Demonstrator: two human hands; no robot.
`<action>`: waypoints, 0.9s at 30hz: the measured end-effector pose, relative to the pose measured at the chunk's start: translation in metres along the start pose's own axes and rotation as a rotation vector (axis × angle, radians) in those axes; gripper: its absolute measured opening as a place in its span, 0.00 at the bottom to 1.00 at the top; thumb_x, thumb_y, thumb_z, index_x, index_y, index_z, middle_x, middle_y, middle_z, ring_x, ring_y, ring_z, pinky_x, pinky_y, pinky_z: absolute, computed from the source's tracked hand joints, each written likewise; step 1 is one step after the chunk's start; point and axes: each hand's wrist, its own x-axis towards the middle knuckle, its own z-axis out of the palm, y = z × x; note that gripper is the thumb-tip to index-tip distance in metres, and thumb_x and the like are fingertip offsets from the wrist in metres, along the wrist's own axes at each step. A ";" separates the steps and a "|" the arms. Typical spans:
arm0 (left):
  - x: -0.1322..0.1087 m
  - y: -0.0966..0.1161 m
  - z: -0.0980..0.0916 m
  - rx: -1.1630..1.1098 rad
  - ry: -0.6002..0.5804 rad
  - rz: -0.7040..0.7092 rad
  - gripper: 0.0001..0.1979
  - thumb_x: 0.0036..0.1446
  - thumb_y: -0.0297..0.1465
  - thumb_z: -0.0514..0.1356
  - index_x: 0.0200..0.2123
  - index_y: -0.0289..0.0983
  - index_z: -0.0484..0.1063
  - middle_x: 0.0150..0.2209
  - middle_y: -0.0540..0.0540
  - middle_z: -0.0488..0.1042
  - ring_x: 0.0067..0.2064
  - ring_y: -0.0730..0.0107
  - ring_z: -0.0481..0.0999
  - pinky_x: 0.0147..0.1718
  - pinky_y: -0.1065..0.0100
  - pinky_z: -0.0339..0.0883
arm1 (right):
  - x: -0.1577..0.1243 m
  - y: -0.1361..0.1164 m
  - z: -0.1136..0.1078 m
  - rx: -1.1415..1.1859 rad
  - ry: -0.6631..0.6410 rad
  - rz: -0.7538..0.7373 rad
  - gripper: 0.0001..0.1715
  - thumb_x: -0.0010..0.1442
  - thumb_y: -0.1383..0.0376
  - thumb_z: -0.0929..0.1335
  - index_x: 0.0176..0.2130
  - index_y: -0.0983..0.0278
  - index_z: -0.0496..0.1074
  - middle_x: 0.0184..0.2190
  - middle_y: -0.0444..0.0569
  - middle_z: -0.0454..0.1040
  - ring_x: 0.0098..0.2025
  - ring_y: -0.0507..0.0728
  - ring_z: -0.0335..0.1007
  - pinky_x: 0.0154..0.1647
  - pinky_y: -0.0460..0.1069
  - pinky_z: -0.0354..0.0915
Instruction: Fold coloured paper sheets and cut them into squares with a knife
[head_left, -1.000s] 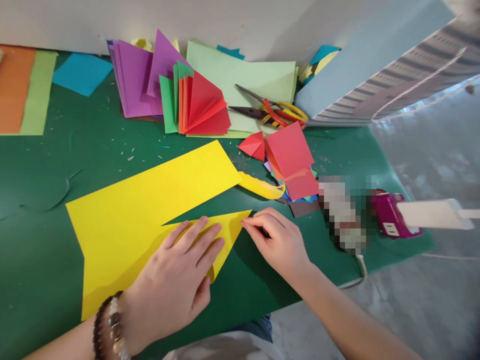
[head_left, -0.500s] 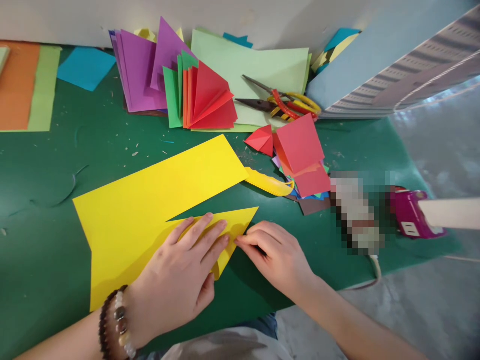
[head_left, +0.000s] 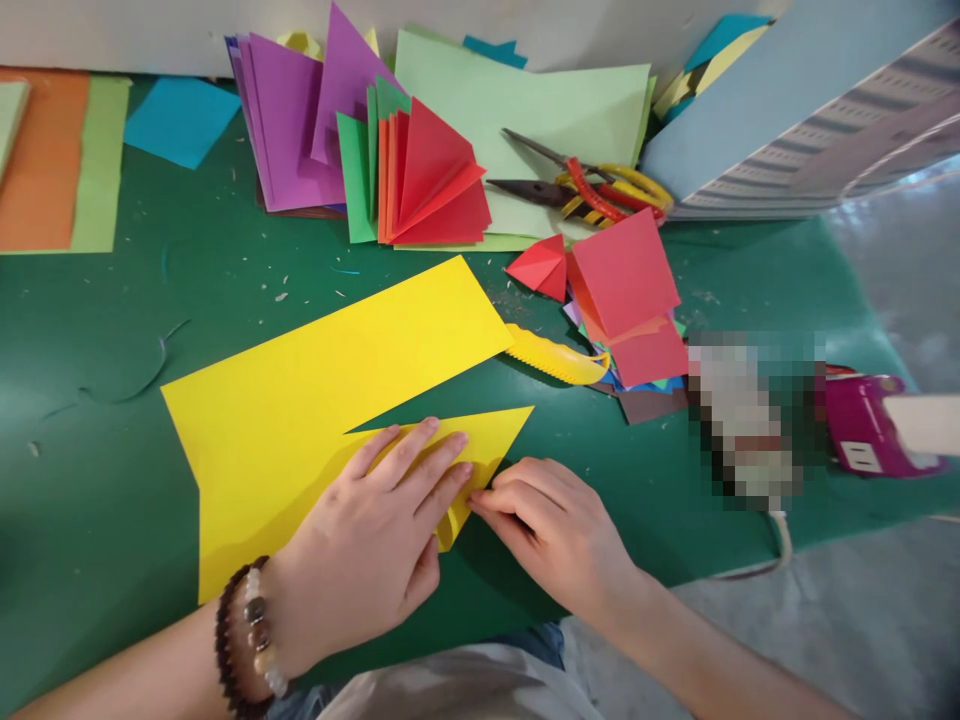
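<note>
Head view | yellow paper (head_left: 300,400) on counter (head_left: 90,480) before me | my left hand (head_left: 367,540) presses it with spread fingers; my right hand (head_left: 559,530) pinches its right edge | one fold seems made, lower end not yet flat; far strip (head_left: 405,340) is unfolded

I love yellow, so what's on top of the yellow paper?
The left hand lies on the yellow paper; the right hand has its fingertips at one edge. Whatever the left hand covers can't be seen.
</note>
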 end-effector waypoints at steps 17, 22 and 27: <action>-0.001 0.000 0.000 0.011 -0.012 0.012 0.25 0.66 0.37 0.50 0.65 0.40 0.61 0.69 0.50 0.56 0.69 0.57 0.51 0.65 0.55 0.44 | -0.006 -0.012 0.003 0.047 -0.038 -0.027 0.07 0.64 0.70 0.67 0.32 0.62 0.70 0.27 0.44 0.73 0.29 0.51 0.68 0.31 0.49 0.61; -0.001 0.000 0.000 0.024 0.003 0.018 0.25 0.66 0.37 0.50 0.64 0.39 0.61 0.69 0.50 0.57 0.69 0.57 0.52 0.65 0.55 0.46 | -0.006 -0.017 0.007 0.043 -0.049 -0.059 0.09 0.65 0.71 0.66 0.32 0.62 0.70 0.27 0.44 0.73 0.30 0.51 0.68 0.31 0.49 0.59; -0.001 0.000 0.000 0.030 0.009 0.022 0.25 0.65 0.37 0.51 0.64 0.38 0.61 0.69 0.49 0.57 0.69 0.57 0.52 0.65 0.55 0.45 | -0.008 -0.030 0.010 0.018 -0.064 -0.099 0.13 0.65 0.71 0.65 0.28 0.62 0.69 0.23 0.43 0.70 0.27 0.51 0.65 0.28 0.50 0.56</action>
